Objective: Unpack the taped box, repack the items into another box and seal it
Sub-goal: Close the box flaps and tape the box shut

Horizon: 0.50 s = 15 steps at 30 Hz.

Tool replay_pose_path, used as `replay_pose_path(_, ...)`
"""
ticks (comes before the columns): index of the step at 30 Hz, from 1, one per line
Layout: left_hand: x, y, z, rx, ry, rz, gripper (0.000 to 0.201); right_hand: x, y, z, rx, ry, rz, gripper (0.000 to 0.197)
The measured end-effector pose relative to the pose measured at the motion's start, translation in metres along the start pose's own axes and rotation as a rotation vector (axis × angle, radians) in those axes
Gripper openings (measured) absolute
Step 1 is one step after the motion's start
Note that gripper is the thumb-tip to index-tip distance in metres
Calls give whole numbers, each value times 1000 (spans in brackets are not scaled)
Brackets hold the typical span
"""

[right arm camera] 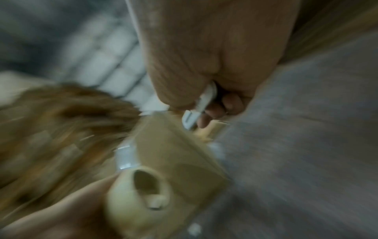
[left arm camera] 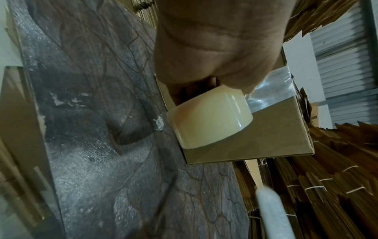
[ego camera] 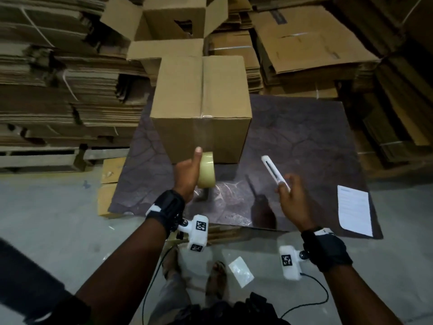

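A closed cardboard box (ego camera: 201, 90) stands on the dark board (ego camera: 304, 141), with clear tape (ego camera: 203, 130) running along its top seam and down its near face. My left hand (ego camera: 187, 174) grips a roll of clear tape (ego camera: 206, 170) low against that near face, the strip still joined to the box. In the left wrist view the tape roll (left arm camera: 208, 119) sits under my palm against the box (left arm camera: 266, 132). My right hand (ego camera: 293, 195) holds a white box cutter (ego camera: 274, 171) above the board, right of the box. The right wrist view is blurred; the cutter (right arm camera: 201, 105) shows in my fingers.
An open cardboard box (ego camera: 168, 22) stands behind the taped one. Stacks of flattened cartons (ego camera: 58, 78) surround the board on the left, back and right. A white sheet of paper (ego camera: 355, 209) lies on the board's right corner. A small clear wrapper (ego camera: 241, 272) lies on the floor by my feet.
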<state>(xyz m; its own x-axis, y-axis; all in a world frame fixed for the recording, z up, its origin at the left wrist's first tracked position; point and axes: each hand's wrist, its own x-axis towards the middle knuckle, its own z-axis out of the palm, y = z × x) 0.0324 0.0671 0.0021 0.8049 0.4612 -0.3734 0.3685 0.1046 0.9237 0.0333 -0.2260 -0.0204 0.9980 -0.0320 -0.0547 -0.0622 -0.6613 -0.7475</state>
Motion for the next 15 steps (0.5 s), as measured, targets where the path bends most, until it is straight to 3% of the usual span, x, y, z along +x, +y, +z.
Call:
replay_pose_path(3, -1, -2, 1, 0, 7, 7, 71, -2, -83, -8, -69, -48, -392, 26)
replay_pose_path(6, 1, -3, 0, 9, 1, 11, 74, 14, -124, 2, -252, -39, -709, 33)
replay_pose_path(11, 1, -3, 2, 9, 24, 57, 55, 46, -150, 27, -388, -123, -886, 30)
replay_pose_path(15, 2, -4, 5, 9, 59, 94, 54, 54, -166, 31, -533, -167, -888, 31)
